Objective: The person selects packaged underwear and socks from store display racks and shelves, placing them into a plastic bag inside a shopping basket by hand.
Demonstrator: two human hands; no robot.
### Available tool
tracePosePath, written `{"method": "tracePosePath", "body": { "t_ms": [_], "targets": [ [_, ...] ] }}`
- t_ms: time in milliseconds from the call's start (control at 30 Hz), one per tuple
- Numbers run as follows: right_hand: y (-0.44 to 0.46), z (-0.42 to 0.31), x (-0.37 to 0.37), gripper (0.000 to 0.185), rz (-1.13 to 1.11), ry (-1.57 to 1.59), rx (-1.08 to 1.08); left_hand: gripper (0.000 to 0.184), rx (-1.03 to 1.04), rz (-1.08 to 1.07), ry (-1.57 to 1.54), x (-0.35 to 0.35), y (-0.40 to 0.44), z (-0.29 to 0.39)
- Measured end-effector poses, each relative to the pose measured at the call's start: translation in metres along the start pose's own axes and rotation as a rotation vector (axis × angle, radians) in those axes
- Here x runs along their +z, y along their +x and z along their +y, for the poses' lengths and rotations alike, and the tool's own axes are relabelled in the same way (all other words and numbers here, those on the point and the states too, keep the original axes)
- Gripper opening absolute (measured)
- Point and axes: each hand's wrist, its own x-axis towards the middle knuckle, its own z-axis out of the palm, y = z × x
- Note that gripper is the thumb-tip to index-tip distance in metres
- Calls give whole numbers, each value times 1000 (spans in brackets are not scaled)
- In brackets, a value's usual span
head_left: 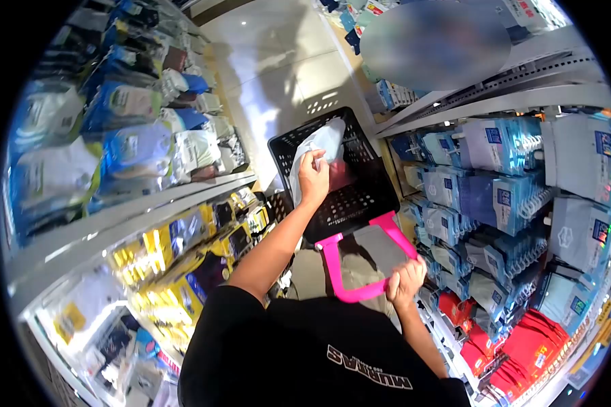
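A black perforated basket (346, 217) stands on the floor in front of me, its pink handle (334, 271) tilted toward my body. Around the right side of that handle, the fingers of my right hand (406, 281) are closed. My left hand (313, 178) is over the basket's inside, at a pale, whitish plastic packet (329, 139); its fingers are bent together on or just above the packet, and what they grip is too small to make out. Beside the packet, a dark red item (339, 176) lies in the basket.
Shelves of packaged goods (132, 102) line the left side, with yellow packets (163, 251) lower down. On the right hang rows of blue-and-grey packets (492, 146) and red ones (533, 346). A tiled floor (251, 41) runs ahead between the shelves.
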Motion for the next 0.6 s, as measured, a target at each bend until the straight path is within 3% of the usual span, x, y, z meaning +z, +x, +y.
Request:
{"method": "tracePosePath", "body": {
  "t_ms": [233,267,300,367,433,500,600],
  "targets": [
    [74,-4,13,7,79,30,-173,16,-13,62,-80,-38,-46,76],
    [88,-7,15,9,91,37,-203,17,-105,38,-126,-44,-54,84],
    [100,-8,18,11,86,29,-206,16,-5,85,-174,-47,-60,95],
    [124,-10,29,14,151,62,-236,17,26,86,16,-64,-68,119],
    [146,-15,34,15,138,75,-268,19,41,175,-16,-72,-70,137],
    [168,-19,43,21,147,82,-317,21,-47,207,-105,-86,-68,158],
    [194,-25,59,22,149,87,-362,28,-15,315,-431,-104,-60,189]
  ]
}}
